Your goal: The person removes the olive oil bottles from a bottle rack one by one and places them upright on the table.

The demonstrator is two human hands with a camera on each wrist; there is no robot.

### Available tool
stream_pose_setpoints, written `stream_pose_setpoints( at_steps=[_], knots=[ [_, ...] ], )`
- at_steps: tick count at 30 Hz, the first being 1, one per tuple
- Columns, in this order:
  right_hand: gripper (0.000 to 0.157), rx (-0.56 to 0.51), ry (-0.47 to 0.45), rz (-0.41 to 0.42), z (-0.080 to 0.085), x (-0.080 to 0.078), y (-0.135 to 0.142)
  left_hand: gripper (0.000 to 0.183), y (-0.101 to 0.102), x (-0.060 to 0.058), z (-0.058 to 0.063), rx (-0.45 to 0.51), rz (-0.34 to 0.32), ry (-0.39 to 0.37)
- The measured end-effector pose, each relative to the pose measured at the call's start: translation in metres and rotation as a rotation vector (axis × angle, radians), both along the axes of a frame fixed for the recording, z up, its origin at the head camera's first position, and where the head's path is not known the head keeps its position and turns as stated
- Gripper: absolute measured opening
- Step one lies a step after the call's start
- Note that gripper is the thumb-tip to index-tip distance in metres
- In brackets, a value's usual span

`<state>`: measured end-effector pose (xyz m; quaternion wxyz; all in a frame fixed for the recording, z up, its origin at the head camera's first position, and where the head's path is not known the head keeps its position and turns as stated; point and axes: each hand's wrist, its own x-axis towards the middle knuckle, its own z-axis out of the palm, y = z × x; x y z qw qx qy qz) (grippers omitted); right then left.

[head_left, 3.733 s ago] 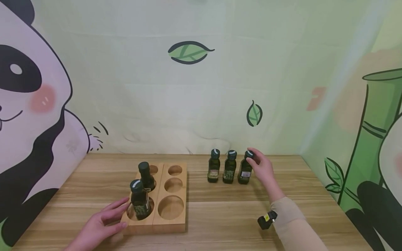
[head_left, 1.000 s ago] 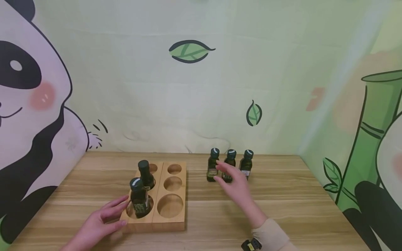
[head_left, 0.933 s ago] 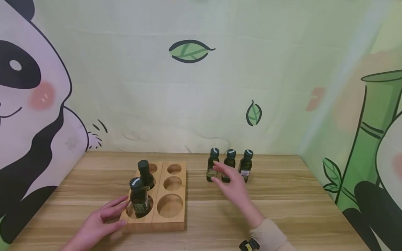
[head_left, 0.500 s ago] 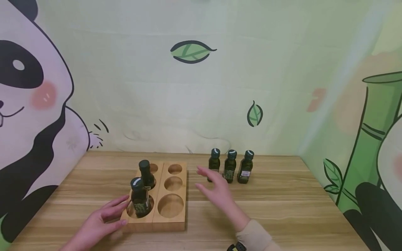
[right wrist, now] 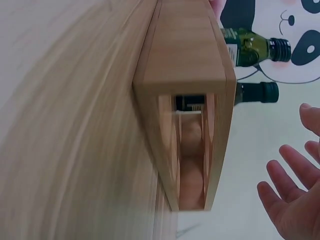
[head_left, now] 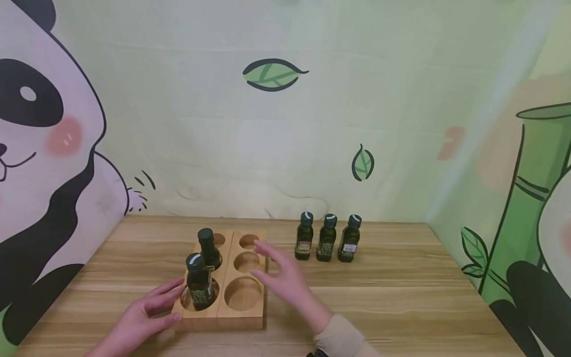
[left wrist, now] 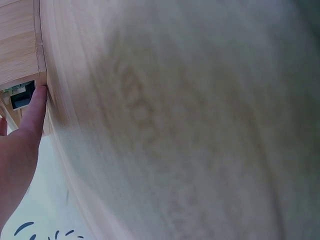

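Note:
A wooden bottle rack with two columns of round holes stands left of centre on the table. In its left column sit a dark bottle with a light mark on its cap and, behind it, a narrower-necked dark bottle. My left hand touches the rack's near left corner with thumb and fairly straight fingers; the left wrist view shows one fingertip against the wood. Fingers spread and holding nothing, my right hand hovers at the right edge of the rack, apart from it in the right wrist view.
Three small dark green bottles, left, middle and right, stand upright in a row toward the table's back. A printed panda backdrop rises behind the table. The rack's side is hollow in the right wrist view.
My right hand has let go of the rightmost bottle's cap and moved left, past the row, to the rack. The bottles and rack stand where they were; my left hand stays put.

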<state>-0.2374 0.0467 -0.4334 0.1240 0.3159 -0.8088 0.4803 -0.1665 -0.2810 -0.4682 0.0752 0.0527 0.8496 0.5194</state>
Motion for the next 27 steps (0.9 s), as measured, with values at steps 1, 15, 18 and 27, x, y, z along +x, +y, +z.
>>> stream_pose_setpoints(
  at_steps=[1,15,18,27],
  knots=[
    [0.061,0.003,0.007,0.011,0.001,0.000,-0.003,0.060,0.000,0.000,0.000,-0.005,0.000,0.001],
    [0.062,0.066,-0.021,0.058,0.004,0.009,-0.044,0.061,0.000,0.000,-0.002,0.014,0.003,-0.003],
    [0.063,0.067,-0.016,0.073,0.005,0.010,-0.054,0.060,0.000,0.000,-0.002,0.023,0.010,-0.018],
    [0.067,-0.042,-0.166,0.140,0.010,0.013,-0.078,0.060,0.000,0.000,0.000,0.022,0.009,-0.043]
  ],
)
